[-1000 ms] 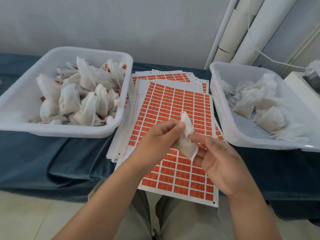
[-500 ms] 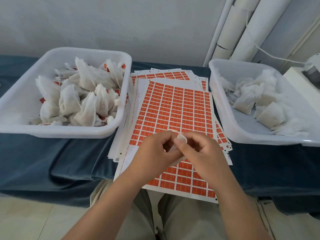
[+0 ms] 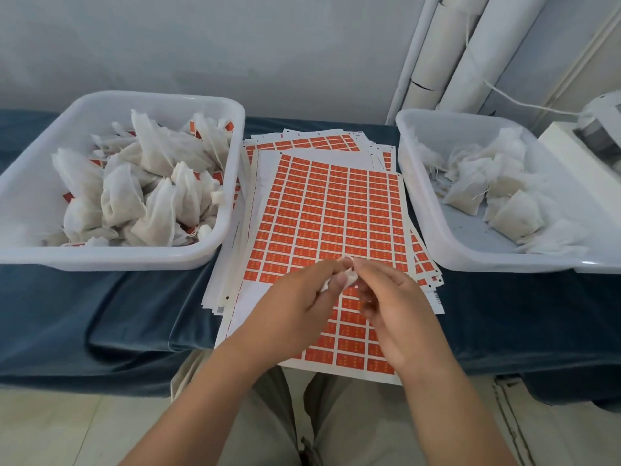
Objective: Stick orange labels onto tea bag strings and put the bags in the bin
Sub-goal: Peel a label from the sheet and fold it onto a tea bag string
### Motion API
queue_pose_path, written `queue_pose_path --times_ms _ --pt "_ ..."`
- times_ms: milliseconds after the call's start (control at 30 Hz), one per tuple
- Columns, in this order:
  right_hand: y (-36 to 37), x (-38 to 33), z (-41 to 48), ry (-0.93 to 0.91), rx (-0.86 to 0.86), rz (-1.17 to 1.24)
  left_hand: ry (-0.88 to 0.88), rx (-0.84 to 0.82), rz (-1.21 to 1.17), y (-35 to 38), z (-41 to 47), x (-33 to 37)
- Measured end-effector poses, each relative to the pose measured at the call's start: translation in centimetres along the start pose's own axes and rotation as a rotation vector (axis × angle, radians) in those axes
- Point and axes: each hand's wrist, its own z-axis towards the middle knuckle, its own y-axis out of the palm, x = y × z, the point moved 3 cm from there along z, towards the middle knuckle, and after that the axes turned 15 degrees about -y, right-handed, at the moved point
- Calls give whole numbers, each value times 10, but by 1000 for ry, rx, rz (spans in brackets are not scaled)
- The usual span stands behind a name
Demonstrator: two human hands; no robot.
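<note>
A flat stack of label sheets (image 3: 329, 210) fills the middle lane, with open air above it. The tall walls of the left bin (image 3: 134, 258) and the right bin (image 3: 487, 264) close in both sides. Bare blue desk (image 3: 100, 314) lies open on the near side of each bin. A white machine (image 3: 571, 142) blocks the far right.

label sheets (image 3: 327, 216): orange rectangles in white grid, white margins | left bin (image 3: 215, 245): white | its tea bags (image 3: 121, 196): off-white, orange tags | right bin (image 3: 416, 183): white, translucent | its tea bags (image 3: 514, 216): off-white | table cloth (image 3: 100, 314): dark blue | wall (image 3: 201, 45): pale grey
</note>
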Motion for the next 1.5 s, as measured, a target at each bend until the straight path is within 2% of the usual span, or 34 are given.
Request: queue_pose_path --times_ms 100,167,300,467,600,700,867,1000,1133,1267,1333,1400,1500 --pt "1 3 0 154 -19 451 -63 -107 -232 -3 -1 -7" --pt "3 5 -1 185 -29 550 -114 -156 -359 -6 -3 -8" --pt "8 8 -5 114 -53 565 -98 -206 -411 -4 -6 -4" --pt "12 3 -10 31 -70 513 -67 -163 -472 -1 -8 -8" --pt "14 5 -16 -27 -61 498 0 -76 -440 6 -13 -10" --pt "12 6 -16 -76 1 566 -15 9 -398 8 -14 -13" --pt "-7 8 -10 -168 119 631 -105 -125 -338 11 -21 -19" --pt "-4 14 -12 -152 48 719 -151 -189 -341 16 -26 -22" --pt "9 18 -20 -22 -55 785 -159 -175 -319 18 -27 -29" --pt "7 9 -15 25 -8 943 -94 -126 -285 11 -30 -29" --pt "3 0 -8 -7 -5 948 -193 13 -236 -2 -26 -40" --pt "-1 -8 -1 -62 -13 842 -329 216 -184 -22 -19 -56" --pt "-4 -18 10 -182 -2 541 -472 351 -208 -45 -14 -73"
